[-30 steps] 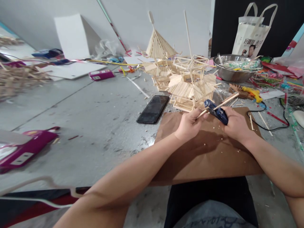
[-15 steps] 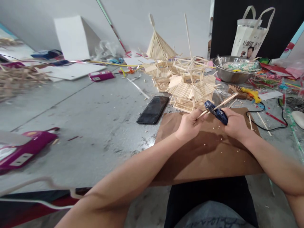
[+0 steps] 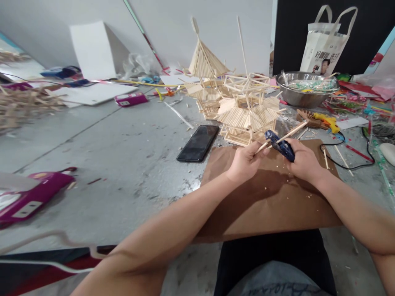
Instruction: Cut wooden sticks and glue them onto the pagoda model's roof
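Pinched between the thumb and fingers of my left hand (image 3: 245,162) are thin wooden sticks (image 3: 293,131), slanting up to the right. My right hand (image 3: 304,160) is closed around a dark blue cutting tool (image 3: 286,151); its exact kind is hard to make out. The tool lies across the sticks, touching them, and hides part of their length. Both hands are above a brown board (image 3: 247,218) with small wood chips on it. Just behind the hands stands a pavilion model of sticks (image 3: 249,117), and behind it another with a pointed roof (image 3: 206,61).
A black phone (image 3: 198,143) lies left of the board. To the right are a yellow glue gun (image 3: 328,122) with a black cord, loose sticks and a metal bowl (image 3: 308,98). Purple power strips (image 3: 40,197) lie at the left. A white bag (image 3: 324,49) stands behind.
The hands, sticks and tool hold almost the same pose. The view has shifted very slightly; nothing was picked up or let go.
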Demonstrator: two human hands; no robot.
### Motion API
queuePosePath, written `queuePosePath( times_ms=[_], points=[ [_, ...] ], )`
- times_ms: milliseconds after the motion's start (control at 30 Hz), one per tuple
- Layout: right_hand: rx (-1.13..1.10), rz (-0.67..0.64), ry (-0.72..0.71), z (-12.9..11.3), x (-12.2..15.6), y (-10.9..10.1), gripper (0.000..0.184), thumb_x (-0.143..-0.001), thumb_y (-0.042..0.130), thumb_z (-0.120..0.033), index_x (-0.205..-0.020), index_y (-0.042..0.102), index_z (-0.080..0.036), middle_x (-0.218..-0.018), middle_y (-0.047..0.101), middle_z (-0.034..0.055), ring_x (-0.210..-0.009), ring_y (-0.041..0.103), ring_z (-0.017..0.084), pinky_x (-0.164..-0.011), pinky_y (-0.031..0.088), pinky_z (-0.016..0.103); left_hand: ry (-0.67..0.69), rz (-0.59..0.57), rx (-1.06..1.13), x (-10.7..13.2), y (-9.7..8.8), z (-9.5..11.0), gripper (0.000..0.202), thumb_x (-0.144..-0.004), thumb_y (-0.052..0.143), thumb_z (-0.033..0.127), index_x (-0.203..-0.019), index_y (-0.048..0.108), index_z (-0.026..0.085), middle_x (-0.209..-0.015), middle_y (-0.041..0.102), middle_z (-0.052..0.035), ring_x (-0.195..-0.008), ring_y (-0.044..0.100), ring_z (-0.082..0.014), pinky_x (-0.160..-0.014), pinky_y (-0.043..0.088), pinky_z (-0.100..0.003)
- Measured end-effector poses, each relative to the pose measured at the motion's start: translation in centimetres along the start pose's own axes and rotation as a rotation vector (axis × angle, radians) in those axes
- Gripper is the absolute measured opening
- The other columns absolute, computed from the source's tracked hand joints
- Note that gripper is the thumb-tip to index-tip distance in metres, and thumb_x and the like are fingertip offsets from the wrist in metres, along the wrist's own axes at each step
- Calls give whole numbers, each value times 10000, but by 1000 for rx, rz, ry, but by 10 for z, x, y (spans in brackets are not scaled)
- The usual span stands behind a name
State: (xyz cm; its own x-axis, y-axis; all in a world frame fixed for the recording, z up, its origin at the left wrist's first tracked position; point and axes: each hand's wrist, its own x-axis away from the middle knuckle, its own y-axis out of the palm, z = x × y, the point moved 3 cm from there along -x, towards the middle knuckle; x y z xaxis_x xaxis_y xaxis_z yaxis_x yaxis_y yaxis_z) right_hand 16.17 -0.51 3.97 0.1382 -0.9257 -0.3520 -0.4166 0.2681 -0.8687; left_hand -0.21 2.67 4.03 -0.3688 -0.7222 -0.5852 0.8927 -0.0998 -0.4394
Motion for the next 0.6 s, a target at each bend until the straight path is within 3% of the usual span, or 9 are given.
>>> queuePosePath(
  times_ms=[600],
  points=[
    [48, -34, 16, 1, 1, -3, 346, -699, 474, -270, -1034, 490, -187, -956, 619, 80, -876, 569, 223, -742, 414, 316, -63, -77, 95, 1, -1, 2, 330, -801, 437, 407, -583, 471, 162, -449, 292, 53, -428, 265, -55, -399, 236, -194]
  ],
)
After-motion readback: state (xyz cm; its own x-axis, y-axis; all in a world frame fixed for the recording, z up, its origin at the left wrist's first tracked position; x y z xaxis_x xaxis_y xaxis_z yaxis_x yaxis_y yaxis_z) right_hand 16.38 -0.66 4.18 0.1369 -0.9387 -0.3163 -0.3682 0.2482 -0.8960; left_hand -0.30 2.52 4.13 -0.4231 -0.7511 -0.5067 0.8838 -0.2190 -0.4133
